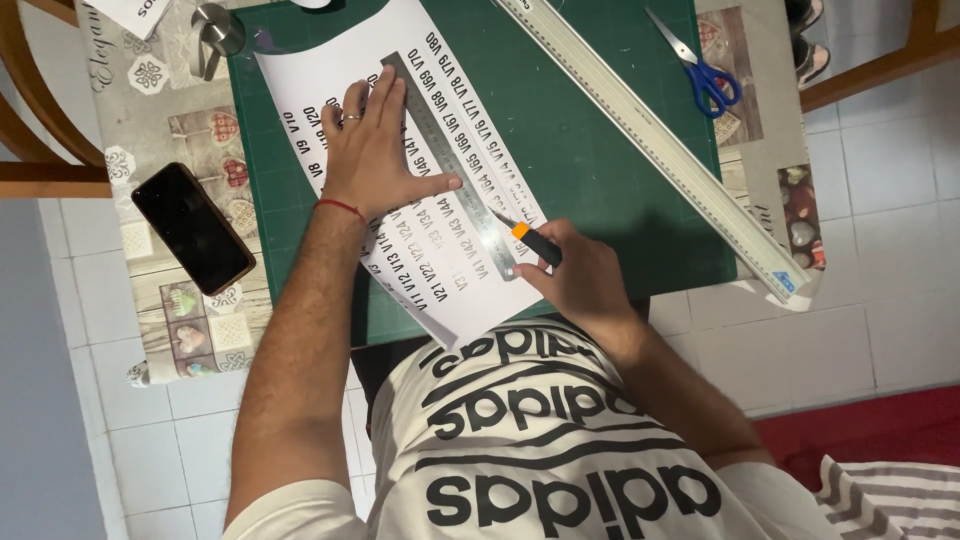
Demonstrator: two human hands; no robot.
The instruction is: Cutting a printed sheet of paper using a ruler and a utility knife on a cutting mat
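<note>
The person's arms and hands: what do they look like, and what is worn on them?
Both arms are bare below short white sleeves. The left hand has a ring on one of its fingers and a thin red string bracelet at the wrist. The right hand wears nothing.

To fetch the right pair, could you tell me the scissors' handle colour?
Blue handles on the scissors, seen in the head view.

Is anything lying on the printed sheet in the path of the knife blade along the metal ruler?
Nothing visible: the right hand holds the orange-and-black craft knife against the steel ruler, pinned by the left hand on the white printed sheet.
</note>
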